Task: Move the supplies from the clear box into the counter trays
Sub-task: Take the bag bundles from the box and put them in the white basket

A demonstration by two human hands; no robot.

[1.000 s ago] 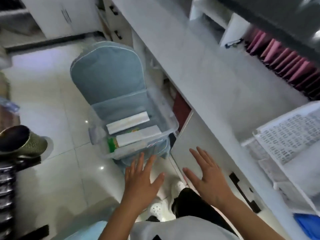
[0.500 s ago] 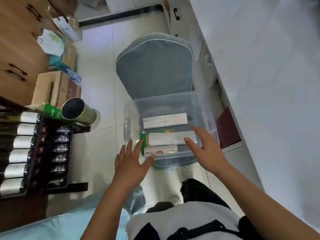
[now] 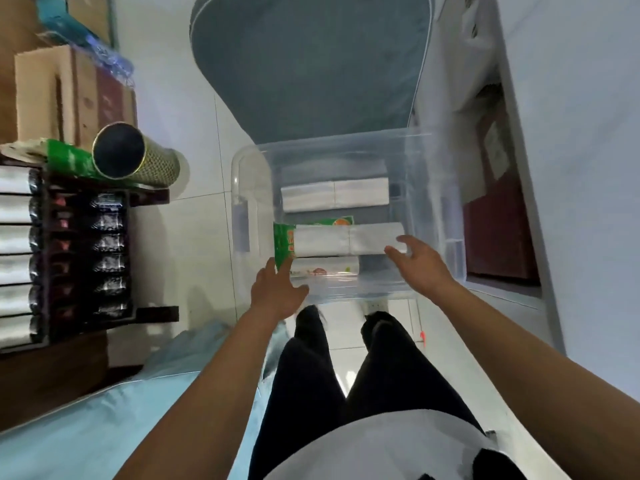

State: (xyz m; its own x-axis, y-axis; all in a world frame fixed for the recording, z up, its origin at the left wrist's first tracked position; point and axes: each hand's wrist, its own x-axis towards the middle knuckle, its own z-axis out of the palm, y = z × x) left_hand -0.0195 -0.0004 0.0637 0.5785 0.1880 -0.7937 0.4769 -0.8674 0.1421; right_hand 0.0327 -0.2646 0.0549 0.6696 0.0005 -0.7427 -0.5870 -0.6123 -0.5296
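The clear box (image 3: 249, 188) sits on a grey-blue padded chair (image 3: 311, 64) straight in front of me. Inside lie a white flat pack (image 3: 334, 195) at the back, a second white pack (image 3: 346, 239) over a green packet (image 3: 283, 242), and a clear-wrapped pack (image 3: 325, 266) nearest me. My left hand (image 3: 277, 289) hovers at the near left rim with fingers spread, holding nothing. Over the box's near right part, my right hand (image 3: 414, 263) has its fingertips by the second white pack's right end, fingers apart and nothing gripped.
A white counter (image 3: 571, 133) runs along the right, with a dark red item (image 3: 498, 233) in the opening under it. On the left stand a bottle rack (image 3: 69, 258), a gold-green tube (image 3: 138, 157) and cardboard boxes (image 3: 52, 95). My black-trousered legs (image 3: 346, 375) are below.
The view has swung down and closer to the box. Both hands have reached forward, the right one from the box's near edge to above the second white pack.
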